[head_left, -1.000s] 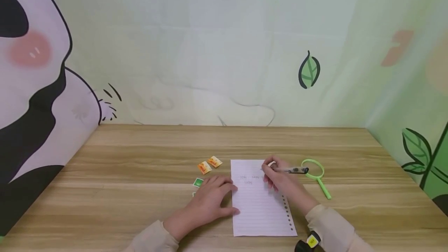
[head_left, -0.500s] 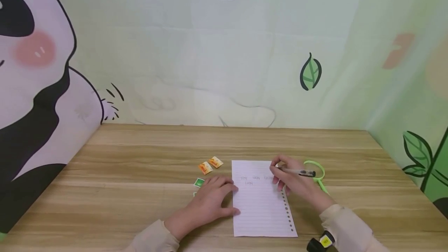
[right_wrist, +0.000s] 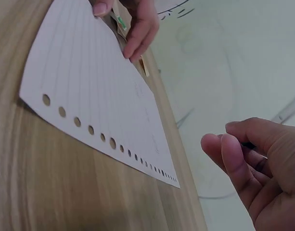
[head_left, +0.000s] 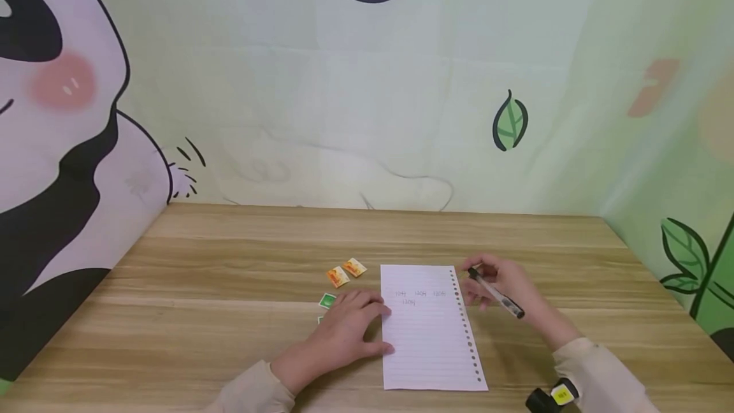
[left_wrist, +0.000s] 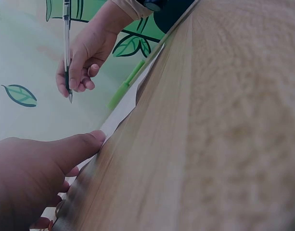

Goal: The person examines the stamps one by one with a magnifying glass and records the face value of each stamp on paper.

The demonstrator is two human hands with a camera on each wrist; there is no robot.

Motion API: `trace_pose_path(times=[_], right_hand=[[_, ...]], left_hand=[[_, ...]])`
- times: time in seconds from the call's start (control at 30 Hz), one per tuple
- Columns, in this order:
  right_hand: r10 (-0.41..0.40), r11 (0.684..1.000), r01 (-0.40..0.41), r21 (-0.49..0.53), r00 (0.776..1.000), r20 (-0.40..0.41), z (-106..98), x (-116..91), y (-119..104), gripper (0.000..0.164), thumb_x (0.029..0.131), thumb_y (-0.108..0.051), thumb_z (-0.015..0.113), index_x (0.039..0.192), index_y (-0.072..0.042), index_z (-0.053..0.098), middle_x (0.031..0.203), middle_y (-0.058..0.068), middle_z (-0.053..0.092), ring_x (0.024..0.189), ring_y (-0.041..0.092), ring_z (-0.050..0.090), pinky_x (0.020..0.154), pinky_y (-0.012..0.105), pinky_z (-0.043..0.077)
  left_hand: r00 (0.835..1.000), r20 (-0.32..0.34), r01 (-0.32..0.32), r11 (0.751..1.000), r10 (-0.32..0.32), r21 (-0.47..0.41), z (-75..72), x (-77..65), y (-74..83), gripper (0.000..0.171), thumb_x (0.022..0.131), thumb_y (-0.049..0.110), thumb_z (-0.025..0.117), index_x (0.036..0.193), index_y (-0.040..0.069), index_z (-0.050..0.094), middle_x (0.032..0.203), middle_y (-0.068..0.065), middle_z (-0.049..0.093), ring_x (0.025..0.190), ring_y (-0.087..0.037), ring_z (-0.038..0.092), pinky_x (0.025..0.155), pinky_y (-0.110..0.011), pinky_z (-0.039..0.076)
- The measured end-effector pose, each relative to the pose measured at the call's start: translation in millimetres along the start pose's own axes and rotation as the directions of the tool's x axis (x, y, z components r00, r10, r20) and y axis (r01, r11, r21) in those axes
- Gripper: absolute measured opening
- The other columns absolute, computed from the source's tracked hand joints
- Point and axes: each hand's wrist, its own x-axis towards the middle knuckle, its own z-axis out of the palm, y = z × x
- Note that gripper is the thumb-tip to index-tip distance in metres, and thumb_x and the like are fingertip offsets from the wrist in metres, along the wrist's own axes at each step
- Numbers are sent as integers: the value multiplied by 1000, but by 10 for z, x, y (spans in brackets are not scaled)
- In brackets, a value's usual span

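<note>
A sheet of lined paper (head_left: 430,349) lies on the wooden table, punched with holes down its right edge. A few short handwritten marks (head_left: 423,294) show near its top. My left hand (head_left: 346,330) rests at the sheet's left edge, its thumb and fingertips touching the paper. Beyond the right edge, my right hand (head_left: 507,282) holds a clear-barrelled pen (head_left: 497,295) between thumb and fingers. In the left wrist view the pen's tip points down and is clear of the paper. A green magnifying glass, hidden behind the right hand in the head view, shows its handle (left_wrist: 125,86) there.
Two small orange-and-white packets (head_left: 338,276) lie left of the sheet's top. A green-and-white square (head_left: 327,301) lies by the left hand, with another partly covered below it. A patterned backdrop (head_left: 367,113) rises behind the table's far edge.
My right hand, with the pen, has moved right and off the paper, uncovering more writing at the top and covering the magnifying glass. My left hand has stayed in place.
</note>
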Motion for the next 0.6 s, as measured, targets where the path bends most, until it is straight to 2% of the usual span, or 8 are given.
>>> trace_pose_path(times=[0.17,0.33,0.5,0.6], right_hand=[[-11,999,10,54,1000,14,-101,-22,88,38,87,4,63,120,15,49,90,22,62,74,12,69,60,31,59],[-80,996,80,40,997,-1,-165,-62,170,38,86,8,59,122,16,48,92,24,62,78,8,67,65,29,59],[-122,991,123,61,992,-19,-197,-93,227,32,90,11,45,122,16,47,96,31,61,80,12,68,63,27,57],[-121,989,126,79,991,-63,-200,-106,242,27,96,5,39,120,15,49,91,27,63,74,11,67,62,29,58]], left_hand=[[1000,3,5,1000,-5,-7,-4,-1,5,50,77,47,75,114,15,65,126,-1,58,121,-23,51,109,-48,37],[1000,14,12,1000,-12,-6,-4,-1,2,50,78,48,74,115,16,65,127,-1,58,122,-23,50,110,-48,36],[1000,7,4,1000,-4,-9,7,-6,-7,50,78,48,74,115,16,65,126,-2,58,122,-23,50,110,-48,36],[1000,5,5,1000,-5,-8,9,-4,-13,51,78,49,74,115,16,65,126,-2,58,122,-23,50,110,-48,36]])
